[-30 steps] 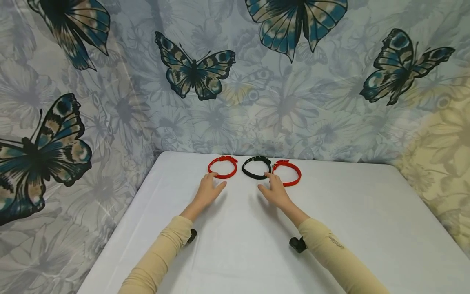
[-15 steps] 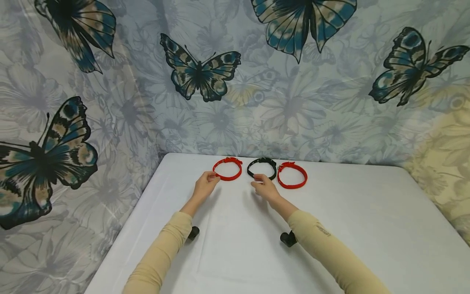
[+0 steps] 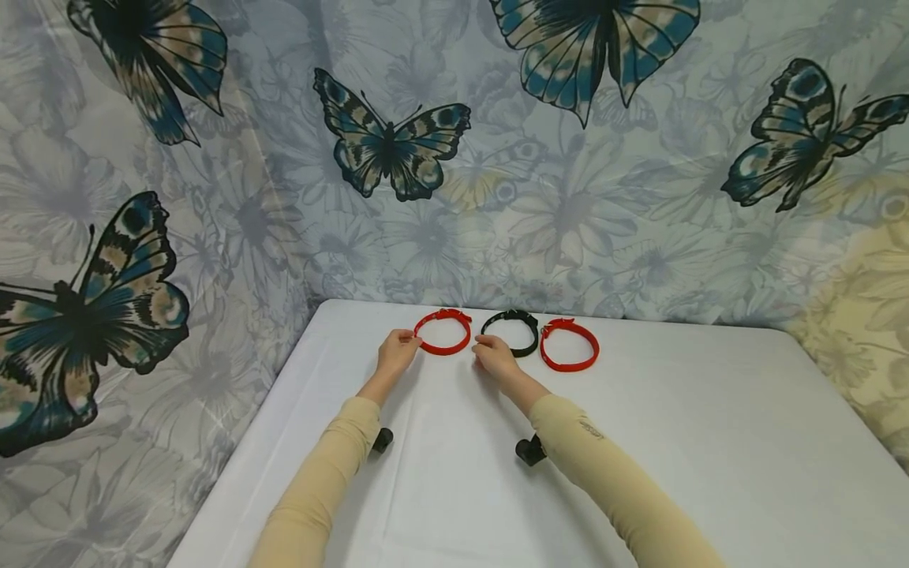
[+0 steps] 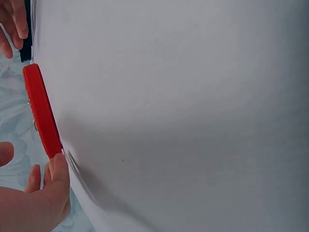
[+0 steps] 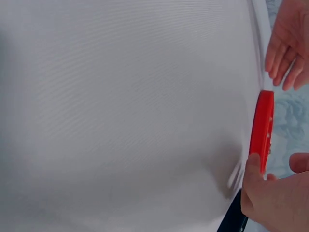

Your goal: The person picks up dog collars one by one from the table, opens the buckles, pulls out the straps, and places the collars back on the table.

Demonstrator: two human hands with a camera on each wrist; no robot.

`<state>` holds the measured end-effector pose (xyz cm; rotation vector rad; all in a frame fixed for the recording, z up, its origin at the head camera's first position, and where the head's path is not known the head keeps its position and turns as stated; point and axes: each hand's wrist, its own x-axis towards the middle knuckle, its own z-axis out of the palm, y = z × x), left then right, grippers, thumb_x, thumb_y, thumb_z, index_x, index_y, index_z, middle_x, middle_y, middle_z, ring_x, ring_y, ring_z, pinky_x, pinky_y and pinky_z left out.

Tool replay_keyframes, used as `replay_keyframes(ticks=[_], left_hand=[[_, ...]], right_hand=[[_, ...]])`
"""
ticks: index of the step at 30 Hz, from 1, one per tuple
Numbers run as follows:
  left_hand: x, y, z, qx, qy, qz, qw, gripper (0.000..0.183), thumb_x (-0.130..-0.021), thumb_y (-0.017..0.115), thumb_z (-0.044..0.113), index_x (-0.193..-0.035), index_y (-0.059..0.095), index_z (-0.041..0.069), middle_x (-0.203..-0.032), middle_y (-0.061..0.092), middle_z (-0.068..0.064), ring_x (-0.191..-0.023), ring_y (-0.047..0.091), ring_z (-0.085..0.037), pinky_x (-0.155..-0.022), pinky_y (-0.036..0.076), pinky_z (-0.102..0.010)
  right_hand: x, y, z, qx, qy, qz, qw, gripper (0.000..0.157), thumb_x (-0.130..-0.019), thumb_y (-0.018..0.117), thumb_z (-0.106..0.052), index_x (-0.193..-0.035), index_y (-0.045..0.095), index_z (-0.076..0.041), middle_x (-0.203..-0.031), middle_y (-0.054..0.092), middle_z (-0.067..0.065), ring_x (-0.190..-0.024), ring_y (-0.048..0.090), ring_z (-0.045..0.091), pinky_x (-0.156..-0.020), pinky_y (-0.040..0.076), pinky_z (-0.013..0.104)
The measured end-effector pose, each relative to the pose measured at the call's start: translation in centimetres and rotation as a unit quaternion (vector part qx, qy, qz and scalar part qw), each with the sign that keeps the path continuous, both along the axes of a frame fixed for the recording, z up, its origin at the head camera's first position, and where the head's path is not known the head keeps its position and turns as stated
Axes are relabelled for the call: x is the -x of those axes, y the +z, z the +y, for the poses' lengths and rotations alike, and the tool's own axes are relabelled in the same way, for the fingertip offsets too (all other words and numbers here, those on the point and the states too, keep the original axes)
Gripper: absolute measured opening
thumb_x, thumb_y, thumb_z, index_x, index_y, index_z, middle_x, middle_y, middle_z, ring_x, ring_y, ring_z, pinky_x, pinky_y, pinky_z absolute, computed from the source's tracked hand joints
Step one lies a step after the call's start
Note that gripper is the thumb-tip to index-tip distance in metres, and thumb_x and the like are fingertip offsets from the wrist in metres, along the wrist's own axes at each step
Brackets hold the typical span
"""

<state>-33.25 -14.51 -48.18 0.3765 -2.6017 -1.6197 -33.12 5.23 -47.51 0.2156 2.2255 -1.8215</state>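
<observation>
Three buckled collars lie in a row: a left red collar (image 3: 443, 349), a black collar (image 3: 524, 352) and a right red collar (image 3: 570, 368). My left hand (image 3: 396, 353) touches the left red collar at its left side. In the left wrist view, the left fingers (image 4: 60, 174) are fairly straight at the collar's end, with the thumb apart. My right hand (image 3: 499, 361) is between that collar and the black one, partly covering the black collar. In the right wrist view, its fingers (image 5: 252, 171) meet the red collar's near end, the thumb spread away; contact is unclear.
A white cloth covers the table (image 3: 675, 442). Close behind the collars stands a flowered backdrop (image 3: 568, 229) with butterflies. Black wrist devices (image 3: 530, 451) hang under both sleeves.
My right hand has moved left, from beside the black and right red collars to the left red collar's right side. My left hand has closed in on its left side. The view has shifted slightly.
</observation>
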Motion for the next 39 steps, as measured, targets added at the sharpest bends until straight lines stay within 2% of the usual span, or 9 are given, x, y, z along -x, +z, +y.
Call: replay_keyframes(ticks=[4,8,15,24,29,34,39], left_hand=[[0.8,-0.2,-0.2,0.002,0.014,-0.011,0.9999,0.038,-0.096,0.057,0.021,-0.127,0.056,-0.002,-0.125,0.058,-0.020,-0.113,0.056,-0.032,-0.093,0.049,-0.041],[1.4,-0.6,-0.2,0.003,0.011,-0.016,0.9998,0.040,-0.097,0.056,0.019,-0.129,0.054,-0.004,-0.128,0.055,-0.022,-0.113,0.056,-0.033,-0.092,0.049,-0.041],[2.4,-0.9,-0.2,0.017,0.004,-0.017,0.9997,0.042,-0.095,0.056,0.018,-0.129,0.054,-0.007,-0.124,0.057,-0.023,-0.114,0.055,-0.033,-0.094,0.048,-0.040],[2.6,-1.0,-0.2,0.012,-0.001,-0.029,0.9995,0.044,-0.096,0.056,0.020,-0.131,0.055,-0.007,-0.125,0.059,-0.023,-0.113,0.057,-0.033,-0.094,0.048,-0.040],[2.2,-0.7,-0.1,0.006,0.000,-0.027,0.9996,0.041,-0.096,0.057,0.019,-0.129,0.058,-0.006,-0.122,0.061,-0.022,-0.108,0.060,-0.032,-0.088,0.052,-0.038],[1.5,-0.8,-0.1,0.003,0.011,-0.019,0.9997,0.038,-0.093,0.063,0.016,-0.124,0.060,-0.007,-0.115,0.063,-0.021,-0.100,0.062,-0.030,-0.082,0.053,-0.034],[0.9,-0.7,-0.3,-0.056,0.036,-0.028,0.9974,0.037,-0.089,0.070,0.010,-0.121,0.059,-0.006,-0.112,0.062,-0.021,-0.091,0.066,-0.028,-0.074,0.057,-0.031]], right_hand=[[0.6,0.0,-1.0,0.003,-0.005,-0.003,1.000,0.047,-0.096,0.050,-0.009,-0.142,0.044,0.002,-0.140,0.046,0.021,-0.113,0.052,0.028,-0.097,0.045,0.037],[1.0,-0.2,-1.8,0.002,-0.007,-0.005,1.000,0.053,-0.095,0.049,-0.009,-0.146,0.038,0.001,-0.146,0.040,0.020,-0.121,0.049,0.028,-0.101,0.044,0.038],[1.5,-0.5,-2.6,-0.011,-0.009,-0.003,1.000,0.057,-0.094,0.050,-0.009,-0.148,0.034,0.002,-0.149,0.038,0.021,-0.121,0.050,0.029,-0.100,0.045,0.039],[1.6,-0.7,-2.8,-0.004,-0.011,-0.002,1.000,0.057,-0.093,0.049,-0.009,-0.148,0.035,0.001,-0.148,0.041,0.019,-0.122,0.050,0.029,-0.099,0.046,0.039],[1.2,-0.2,-2.6,0.003,-0.025,-0.001,1.000,0.051,-0.096,0.049,-0.010,-0.145,0.040,0.002,-0.144,0.043,0.020,-0.124,0.048,0.029,-0.101,0.044,0.040],[0.7,0.0,-2.6,0.024,-0.047,-0.015,0.999,0.046,-0.098,0.051,-0.012,-0.142,0.043,0.000,-0.136,0.049,0.020,-0.112,0.053,0.029,-0.096,0.048,0.037],[0.6,-0.5,-2.8,0.061,-0.056,-0.028,0.996,0.044,-0.098,0.057,-0.013,-0.139,0.047,-0.002,-0.123,0.053,0.017,-0.094,0.058,0.023,-0.081,0.055,0.030]])
